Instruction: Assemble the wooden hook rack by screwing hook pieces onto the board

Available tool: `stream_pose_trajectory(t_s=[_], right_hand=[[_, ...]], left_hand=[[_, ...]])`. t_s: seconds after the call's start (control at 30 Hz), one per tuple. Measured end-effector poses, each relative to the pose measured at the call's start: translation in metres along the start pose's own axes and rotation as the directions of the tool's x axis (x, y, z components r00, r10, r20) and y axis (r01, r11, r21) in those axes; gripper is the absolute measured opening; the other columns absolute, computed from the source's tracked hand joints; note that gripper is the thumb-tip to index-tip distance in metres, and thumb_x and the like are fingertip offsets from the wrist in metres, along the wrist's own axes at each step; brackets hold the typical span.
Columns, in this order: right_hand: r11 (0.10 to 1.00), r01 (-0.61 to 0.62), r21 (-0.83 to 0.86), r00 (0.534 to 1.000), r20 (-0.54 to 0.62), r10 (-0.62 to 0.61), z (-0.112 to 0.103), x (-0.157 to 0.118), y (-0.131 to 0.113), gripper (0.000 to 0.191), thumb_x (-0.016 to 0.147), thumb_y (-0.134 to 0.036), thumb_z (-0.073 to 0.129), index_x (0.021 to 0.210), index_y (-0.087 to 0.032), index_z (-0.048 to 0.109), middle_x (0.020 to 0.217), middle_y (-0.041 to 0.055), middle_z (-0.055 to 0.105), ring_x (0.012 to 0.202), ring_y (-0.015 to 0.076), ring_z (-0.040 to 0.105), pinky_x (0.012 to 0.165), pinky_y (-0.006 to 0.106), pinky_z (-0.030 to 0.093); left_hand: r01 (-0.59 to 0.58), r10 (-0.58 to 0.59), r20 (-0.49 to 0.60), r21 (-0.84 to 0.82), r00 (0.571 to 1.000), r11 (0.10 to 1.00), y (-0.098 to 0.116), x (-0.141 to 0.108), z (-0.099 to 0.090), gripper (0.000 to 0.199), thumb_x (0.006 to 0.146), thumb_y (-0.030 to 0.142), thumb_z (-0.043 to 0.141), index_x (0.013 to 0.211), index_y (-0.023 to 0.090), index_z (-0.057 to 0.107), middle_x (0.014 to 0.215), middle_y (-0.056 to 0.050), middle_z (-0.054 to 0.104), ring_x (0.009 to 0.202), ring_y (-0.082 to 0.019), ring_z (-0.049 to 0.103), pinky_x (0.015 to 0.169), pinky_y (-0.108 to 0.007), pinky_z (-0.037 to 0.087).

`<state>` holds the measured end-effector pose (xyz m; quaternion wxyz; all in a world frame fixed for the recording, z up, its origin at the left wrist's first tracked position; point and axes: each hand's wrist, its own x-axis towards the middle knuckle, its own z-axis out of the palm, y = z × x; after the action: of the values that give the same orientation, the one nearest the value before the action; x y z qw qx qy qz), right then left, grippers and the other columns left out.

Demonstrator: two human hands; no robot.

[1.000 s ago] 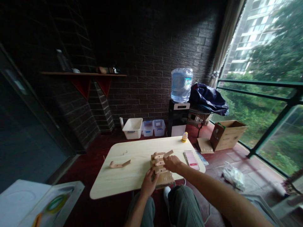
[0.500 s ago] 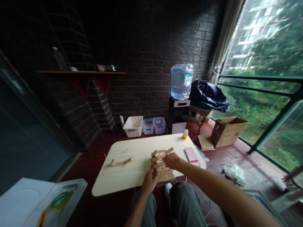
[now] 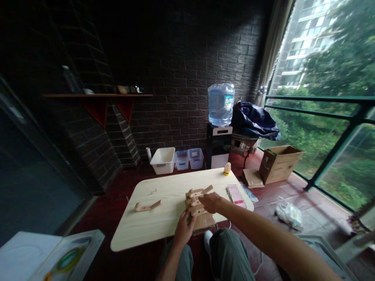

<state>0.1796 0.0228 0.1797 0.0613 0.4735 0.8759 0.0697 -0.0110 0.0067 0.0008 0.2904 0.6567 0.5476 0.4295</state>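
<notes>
Near the table's front edge, several curved wooden pieces (image 3: 197, 192) with dark holes lie side by side on a brown cardboard box (image 3: 204, 221). My left hand (image 3: 184, 227) is at the left end of the nearest piece, its fingers closed round that end. From the right, my right hand (image 3: 210, 201) reaches over the pieces with its fingers together on the middle one; its fingertips are partly hidden. Another curved wooden piece (image 3: 147, 207) lies alone on the left of the pale table (image 3: 152, 230). Small metal bits (image 3: 154, 191) lie behind it.
On the table's right are a yellow-capped bottle (image 3: 227, 169) and a pink sheet (image 3: 235, 195). Plastic bins (image 3: 164, 168) and a water dispenser (image 3: 218, 144) stand behind. An open white case (image 3: 88, 249) is at the lower left.
The view has shifted slightly. My right hand's fingers look straighter and flatter over the wooden pieces. My left hand stays at the nearest piece's end.
</notes>
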Motion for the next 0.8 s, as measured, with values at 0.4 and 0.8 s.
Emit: stream_pose_trajectory(t_s=[0.4,0.8], right_hand=[[0.985,-0.138,0.105,0.988,0.084,0.129,-0.002,0.005,-0.005,0.028,0.094,-0.026,0.061,0.113,-0.007,0.068,0.108,0.0272,0.075,0.096,0.0373,0.076,0.071,0.049,0.062],[0.998,-0.018,0.054,0.996,0.091,0.013,-0.002,0.002,0.001,0.030,0.088,-0.011,0.060,0.118,-0.013,0.067,0.110,0.0210,0.076,0.094,0.0342,0.077,0.072,0.046,0.063]], left_hand=[[-0.014,0.014,0.015,0.013,1.000,1.000,0.001,0.001,-0.001,0.047,0.091,0.054,0.058,0.126,0.025,0.070,0.141,-0.011,0.066,0.133,-0.030,0.061,0.117,-0.047,0.047],[-0.019,0.019,0.007,0.006,1.000,1.000,0.002,-0.001,-0.004,0.047,0.091,0.054,0.059,0.127,0.025,0.069,0.141,-0.012,0.066,0.133,-0.029,0.061,0.115,-0.045,0.049]])
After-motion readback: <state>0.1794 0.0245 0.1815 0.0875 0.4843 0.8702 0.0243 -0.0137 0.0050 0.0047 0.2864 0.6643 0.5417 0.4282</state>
